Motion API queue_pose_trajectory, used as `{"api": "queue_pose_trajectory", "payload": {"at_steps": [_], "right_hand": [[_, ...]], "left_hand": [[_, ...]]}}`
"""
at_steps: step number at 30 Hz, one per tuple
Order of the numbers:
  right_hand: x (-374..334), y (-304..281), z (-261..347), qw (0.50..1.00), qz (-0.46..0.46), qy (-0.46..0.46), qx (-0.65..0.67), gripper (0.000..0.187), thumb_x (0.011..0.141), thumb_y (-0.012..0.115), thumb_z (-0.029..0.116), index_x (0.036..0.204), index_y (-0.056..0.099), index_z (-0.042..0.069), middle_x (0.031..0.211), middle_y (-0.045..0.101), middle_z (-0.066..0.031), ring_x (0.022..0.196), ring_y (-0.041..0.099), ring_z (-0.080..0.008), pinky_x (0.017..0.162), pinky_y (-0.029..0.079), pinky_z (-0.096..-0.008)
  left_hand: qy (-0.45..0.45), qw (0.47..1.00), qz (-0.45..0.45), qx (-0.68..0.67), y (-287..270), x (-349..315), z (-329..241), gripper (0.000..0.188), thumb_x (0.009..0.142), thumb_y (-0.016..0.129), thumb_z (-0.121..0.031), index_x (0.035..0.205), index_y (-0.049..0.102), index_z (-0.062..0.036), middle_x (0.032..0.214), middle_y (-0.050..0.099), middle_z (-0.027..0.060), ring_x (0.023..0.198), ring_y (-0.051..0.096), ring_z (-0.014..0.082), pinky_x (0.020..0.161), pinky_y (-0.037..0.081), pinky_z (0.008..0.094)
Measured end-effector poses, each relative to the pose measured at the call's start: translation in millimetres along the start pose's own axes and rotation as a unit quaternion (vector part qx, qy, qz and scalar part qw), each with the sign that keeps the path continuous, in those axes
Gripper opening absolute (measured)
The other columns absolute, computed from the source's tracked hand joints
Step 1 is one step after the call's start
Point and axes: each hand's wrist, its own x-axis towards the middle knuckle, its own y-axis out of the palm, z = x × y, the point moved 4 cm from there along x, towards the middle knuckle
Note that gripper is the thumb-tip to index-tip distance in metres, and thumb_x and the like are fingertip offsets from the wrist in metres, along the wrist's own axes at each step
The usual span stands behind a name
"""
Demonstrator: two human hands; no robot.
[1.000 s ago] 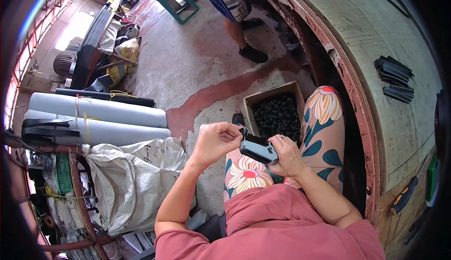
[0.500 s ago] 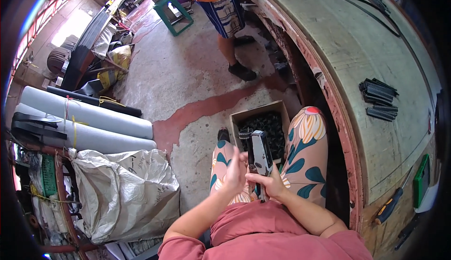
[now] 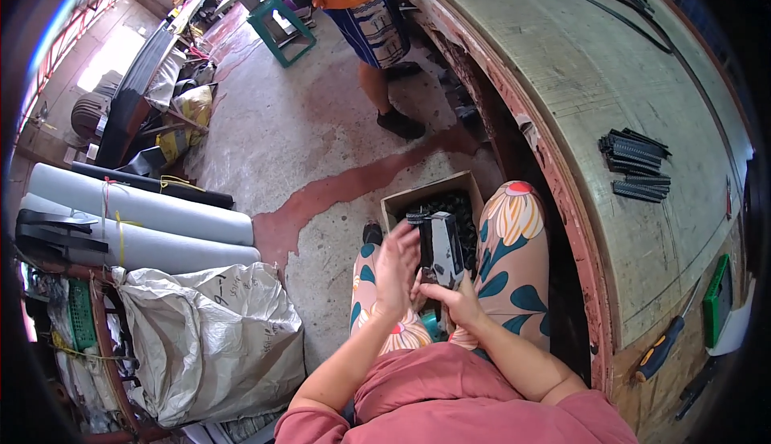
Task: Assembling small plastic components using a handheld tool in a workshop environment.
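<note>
In front of my lap my right hand is closed around the handle end of a silver and black stapler, which points away from me. A small black ribbed strip shows at the stapler's far left end. Just left of the tool is my left hand, its fingers stretched out and apart. Whether those fingertips touch the stapler or the strip I cannot tell. Beyond my knees, a cardboard box on the floor holds many small black pieces, partly hidden behind the stapler.
The wooden workbench at my right bears stacked black ribbed strips, a screwdriver and a green tray. Grey rolls and a white sack lie at left. A person stands ahead near a green stool.
My left hand has opened out and moved slightly left and away from the stapler. The stapler stays in my right hand. The whole view has shifted a little.
</note>
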Motion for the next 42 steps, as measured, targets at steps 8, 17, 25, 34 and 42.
{"api": "queue_pose_trajectory", "payload": {"at_steps": [8,17,25,34,42], "right_hand": [[0.7,1.2,-1.4,0.993,-0.027,-0.044,-0.105,0.019,0.076,0.068,0.005,0.092,0.062,-0.003,0.08,0.066,-0.0066,0.07,0.061,-0.0111,0.066,0.049,-0.026],[-4.1,2.8,0.0,0.991,-0.035,-0.064,-0.111,0.018,0.076,0.064,0.001,0.093,0.06,-0.003,0.082,0.065,-0.0058,0.075,0.061,-0.0096,0.07,0.049,-0.0246],[-2.7,-12.4,4.8,0.988,-0.109,-0.07,-0.082,0.012,0.076,0.063,0.001,0.088,0.063,-0.002,0.082,0.066,-0.0042,0.074,0.062,-0.0109,0.068,0.049,-0.0255],[1.0,-9.7,-2.3,0.975,-0.205,-0.009,-0.082,0.015,0.076,0.062,0.011,0.089,0.059,0.003,0.065,0.06,-0.0055,0.052,0.055,-0.0127,0.05,0.045,-0.0299],[-9.4,-15.4,20.1,0.942,-0.241,0.008,-0.233,0.035,0.074,0.066,0.025,0.098,0.059,0.0,0.079,0.065,-0.0164,0.071,0.064,-0.0269,0.068,0.048,-0.0385]], "left_hand": [[-0.017,0.99,0.138,0.039,12.7,26.7,-37.9,0.037,0.095,0.051,-0.019,0.126,0.046,0.0015,0.12,0.056,0.0174,0.106,0.058,0.0204,0.089,0.048,0.0298],[-0.009,0.992,0.124,-0.003,0.4,27.5,-57.3,0.037,0.095,0.05,-0.018,0.126,0.046,0.0022,0.122,0.054,0.0198,0.113,0.055,0.0262,0.096,0.046,0.0333],[0.028,0.985,0.118,0.123,10.0,31.5,-52.0,0.037,0.095,0.051,-0.017,0.126,0.047,0.0028,0.126,0.052,0.0166,0.119,0.049,0.0227,0.101,0.039,0.0326],[0.354,0.796,0.228,0.435,143.8,14.6,-69.1,0.023,0.081,0.063,-0.003,0.104,0.066,-0.0032,0.117,0.057,0.0129,0.107,0.054,0.0228,0.091,0.042,0.0316],[0.451,0.67,0.387,0.444,280.2,-8.3,-48.6,0.021,0.074,0.07,-0.005,0.095,0.067,-0.0026,0.09,0.056,0.0087,0.084,0.056,0.0222,0.071,0.047,0.0308]]}}
